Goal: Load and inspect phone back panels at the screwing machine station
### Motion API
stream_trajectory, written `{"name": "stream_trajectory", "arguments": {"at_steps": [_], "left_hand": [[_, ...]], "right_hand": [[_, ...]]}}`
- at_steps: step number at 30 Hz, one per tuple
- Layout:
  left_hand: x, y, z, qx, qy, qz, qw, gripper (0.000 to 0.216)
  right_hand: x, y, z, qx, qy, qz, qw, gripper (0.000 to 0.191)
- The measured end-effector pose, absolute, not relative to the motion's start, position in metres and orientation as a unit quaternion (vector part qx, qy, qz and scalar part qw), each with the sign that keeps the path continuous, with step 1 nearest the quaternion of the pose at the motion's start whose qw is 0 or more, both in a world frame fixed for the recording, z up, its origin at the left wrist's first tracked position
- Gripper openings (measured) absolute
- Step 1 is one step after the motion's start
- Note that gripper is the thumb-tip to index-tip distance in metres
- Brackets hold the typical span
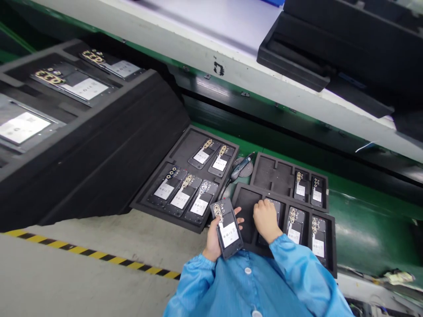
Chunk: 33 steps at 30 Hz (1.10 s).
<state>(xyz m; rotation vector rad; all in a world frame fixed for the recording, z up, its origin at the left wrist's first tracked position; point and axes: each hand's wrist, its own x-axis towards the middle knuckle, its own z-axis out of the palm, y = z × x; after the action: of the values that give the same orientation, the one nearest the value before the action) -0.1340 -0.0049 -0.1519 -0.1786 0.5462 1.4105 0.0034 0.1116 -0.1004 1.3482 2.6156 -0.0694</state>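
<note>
My left hand holds a dark phone back cover with gold camera rings and a white label, tilted up in front of me. My right hand rests palm down on another cover lying in a slot of the near black foam tray. Two more covers fill the slots to its right. Both sleeves are light blue.
A second black tray behind holds two covers at its right. A larger tray on the left holds several covers. A tall stack of trays stands far left. A pen-like tool lies between trays. Green conveyor belt runs right.
</note>
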Motion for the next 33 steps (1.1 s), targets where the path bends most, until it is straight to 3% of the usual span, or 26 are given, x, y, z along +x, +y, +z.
{"name": "stream_trajectory", "arguments": {"at_steps": [4, 9, 18, 26, 30, 33], "left_hand": [[-0.134, -0.005, -0.151, -0.076, 0.258, 0.619, 0.738, 0.077], [-0.134, -0.004, -0.153, -0.074, 0.262, 0.627, 0.729, 0.077], [-0.134, -0.005, -0.154, -0.077, 0.263, 0.627, 0.729, 0.076], [-0.135, -0.005, -0.152, -0.066, 0.252, 0.617, 0.743, 0.079], [-0.135, -0.005, -0.152, -0.062, 0.253, 0.623, 0.738, 0.072], [-0.137, -0.005, -0.151, -0.062, 0.255, 0.607, 0.750, 0.071]], "right_hand": [[-0.017, 0.103, -0.101, 0.471, 0.868, 0.000, 0.156, 0.025], [-0.022, 0.099, -0.099, 0.480, 0.857, 0.015, 0.188, 0.025], [-0.017, 0.093, -0.101, 0.487, 0.857, -0.013, 0.166, 0.026], [-0.012, 0.097, -0.105, 0.532, 0.836, -0.125, 0.047, 0.028], [-0.001, 0.097, -0.092, 0.521, 0.804, -0.280, -0.064, 0.023], [0.009, 0.089, -0.071, 0.478, 0.760, -0.416, -0.146, 0.033]]}}
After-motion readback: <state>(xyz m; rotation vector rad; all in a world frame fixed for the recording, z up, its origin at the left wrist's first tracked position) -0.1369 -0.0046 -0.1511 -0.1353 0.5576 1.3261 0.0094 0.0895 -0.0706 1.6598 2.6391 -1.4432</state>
